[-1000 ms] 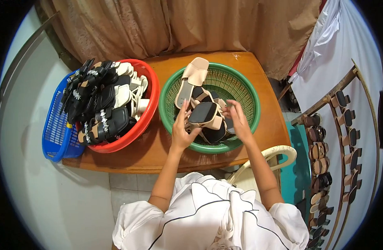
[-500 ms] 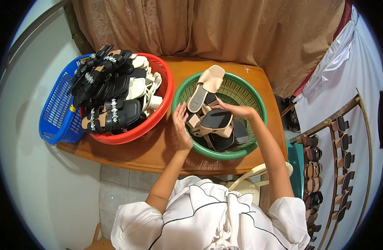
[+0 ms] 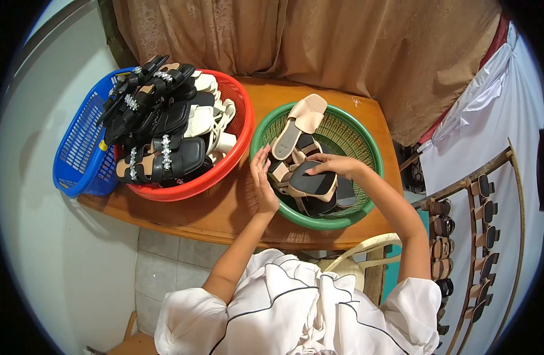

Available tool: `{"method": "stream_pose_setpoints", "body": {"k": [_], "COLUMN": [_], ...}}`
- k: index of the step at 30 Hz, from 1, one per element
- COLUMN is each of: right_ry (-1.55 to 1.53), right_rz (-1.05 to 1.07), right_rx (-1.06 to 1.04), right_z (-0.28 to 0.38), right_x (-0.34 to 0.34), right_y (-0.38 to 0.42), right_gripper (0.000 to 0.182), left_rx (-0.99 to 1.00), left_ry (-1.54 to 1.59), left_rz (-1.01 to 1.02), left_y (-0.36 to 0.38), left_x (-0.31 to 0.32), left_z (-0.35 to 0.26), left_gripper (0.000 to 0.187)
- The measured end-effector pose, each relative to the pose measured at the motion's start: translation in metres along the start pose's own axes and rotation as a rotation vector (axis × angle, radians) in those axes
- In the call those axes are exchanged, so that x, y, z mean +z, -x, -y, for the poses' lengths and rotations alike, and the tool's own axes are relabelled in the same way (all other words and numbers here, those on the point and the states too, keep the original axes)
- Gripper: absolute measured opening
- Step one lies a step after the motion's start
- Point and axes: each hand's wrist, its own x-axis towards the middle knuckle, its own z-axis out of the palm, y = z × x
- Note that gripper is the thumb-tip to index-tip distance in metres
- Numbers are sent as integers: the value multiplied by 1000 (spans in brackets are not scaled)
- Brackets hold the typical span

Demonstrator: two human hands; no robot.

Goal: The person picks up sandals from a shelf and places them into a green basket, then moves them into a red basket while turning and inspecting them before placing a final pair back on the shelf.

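A green plastic basket (image 3: 373, 192) holds several beige block-heeled sandals with dark soles or footbeds. My right hand (image 3: 343, 167) grips one beige-and-black sandal (image 3: 312, 180) there, its thumb on the black surface and its fingers by the far edge. At the basket's left rim is my left hand (image 3: 263, 184), upright with fingers stretched out, beside the pile and holding nothing. Another beige slide sandal (image 3: 288, 141) leans sole-down across the pile toward the far rim. The lower sandals are partly hidden.
Left on the wooden table (image 3: 236, 222), a red basket (image 3: 246, 133) overflows with black jewelled sandals (image 3: 165, 160) and white ones (image 3: 202, 121). A blue basket (image 3: 76, 160) stands against it. Shoe racks (image 3: 479, 242) are at right; a cream chair (image 3: 366, 242) is near the table's front edge.
My right hand has turned from lying flat beside the sandal to gripping it with the thumb on top. The sandal has shifted slightly toward me. My left hand stays by the rim.
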Motion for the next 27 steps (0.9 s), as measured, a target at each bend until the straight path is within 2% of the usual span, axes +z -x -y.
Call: {"method": "stream_pose_setpoints", "body": {"k": [5,9,11,12,16,20,21,24,25,27], "right_ry": [38,-134,-275,-346,-454,-567,-629,-774,-767,-796], "right_rz": [-50,-54,-68,-76,-190,-319,-337,-424,-449,-498], "right_rx": [-84,-186,-260,-297,-499,-614,-636,-744,-759,-783], "right_z": [15,22,10,2,-26,-55,-64,-102,-110,-125], "right_x": [23,35,32,31,41,58,64,86,92,101], "right_y": [30,80,100,110,146,168,170,173,175,179], "right_gripper": [74,68,68,68,68,70,70,77,81,86], "left_rx": [8,3,45,88,62,37,57,-138,-199,-264], "left_ry": [62,237,169,34,21,4,28,37,150,187], "left_rz": [-40,-121,-124,-110,-116,-77,-52,-108,-124,-29], "left_y": [0,0,0,0,-1,1,1,3,7,20], "left_x": [3,4,1,-2,0,0,-1,8,14,29], "left_z": [0,0,2,5,2,6,6,1,-2,-6], "left_gripper": [65,65,65,66,69,61,53,47,42,42]}}
